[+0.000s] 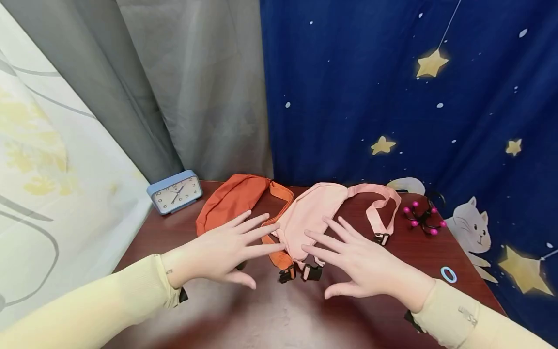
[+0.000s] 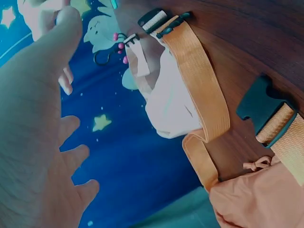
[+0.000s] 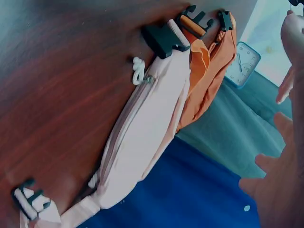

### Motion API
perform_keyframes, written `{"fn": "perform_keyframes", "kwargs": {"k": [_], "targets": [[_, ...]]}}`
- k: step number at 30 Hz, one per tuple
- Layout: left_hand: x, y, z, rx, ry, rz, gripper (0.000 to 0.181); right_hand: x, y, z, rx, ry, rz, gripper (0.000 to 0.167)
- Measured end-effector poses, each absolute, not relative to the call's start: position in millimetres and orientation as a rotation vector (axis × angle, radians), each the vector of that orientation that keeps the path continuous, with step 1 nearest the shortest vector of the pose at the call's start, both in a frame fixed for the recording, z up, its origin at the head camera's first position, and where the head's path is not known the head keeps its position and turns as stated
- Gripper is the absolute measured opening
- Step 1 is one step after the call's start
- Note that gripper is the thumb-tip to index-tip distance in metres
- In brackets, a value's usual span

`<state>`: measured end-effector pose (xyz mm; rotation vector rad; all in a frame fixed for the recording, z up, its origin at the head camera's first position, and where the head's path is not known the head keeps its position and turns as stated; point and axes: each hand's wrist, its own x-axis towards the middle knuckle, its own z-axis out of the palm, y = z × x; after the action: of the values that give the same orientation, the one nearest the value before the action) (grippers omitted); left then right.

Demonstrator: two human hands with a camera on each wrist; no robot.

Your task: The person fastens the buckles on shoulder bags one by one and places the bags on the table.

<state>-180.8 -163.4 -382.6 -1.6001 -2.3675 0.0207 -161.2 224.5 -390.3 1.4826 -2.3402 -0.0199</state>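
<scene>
An orange waist bag (image 1: 233, 201) and a pink waist bag (image 1: 311, 213) lie side by side on the dark red table, with black buckles at their strap ends. My left hand (image 1: 224, 247), fingers spread, is held in front of the orange bag in the head view. Likewise spread, my right hand (image 1: 364, 261) is in front of the pink bag's lower right. Neither hand grips anything. In the left wrist view, the orange strap (image 2: 202, 80) crosses beside the pale bag. The right wrist view has the pink bag (image 3: 142, 128) stretched out with its buckle (image 3: 164, 40) near the orange one.
A blue clock (image 1: 175, 192) stands at the table's back left. To the right are a black object with pink knobs (image 1: 423, 219) and a light blue ring (image 1: 448, 275). Grey and blue star-patterned curtains (image 1: 340, 97) hang behind the table (image 1: 279, 320).
</scene>
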Motion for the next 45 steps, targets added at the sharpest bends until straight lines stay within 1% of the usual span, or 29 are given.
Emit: {"fn": "perform_keyframes", "kwargs": {"k": [6, 14, 23, 39, 45], "targets": [[-185.6, -177.7, -392.6, -1.517, -2.393, -0.05, 0.089, -169.0, 205.4, -410.5, 1.481, -2.288, 0.075, 0.081], [-193.7, -196.3, -418.3, -1.414, -2.445, -0.135, 0.084, -177.5, 175.0, -439.6, 1.48, -2.323, 0.064, 0.056], [-199.3, -207.8, -448.0, -1.338, -2.552, -0.163, 0.081, -182.9, 155.5, -466.5, 1.448, -2.359, 0.055, 0.047], [-207.3, -213.0, -475.5, -1.275, -2.642, -0.206, 0.064, -190.2, 143.2, -474.8, 1.434, -2.356, 0.002, 0.027], [-208.6, -213.1, -479.8, -1.263, -2.668, -0.197, 0.05, -190.5, 139.2, -478.3, 1.426, -2.358, -0.007, 0.023]]}}
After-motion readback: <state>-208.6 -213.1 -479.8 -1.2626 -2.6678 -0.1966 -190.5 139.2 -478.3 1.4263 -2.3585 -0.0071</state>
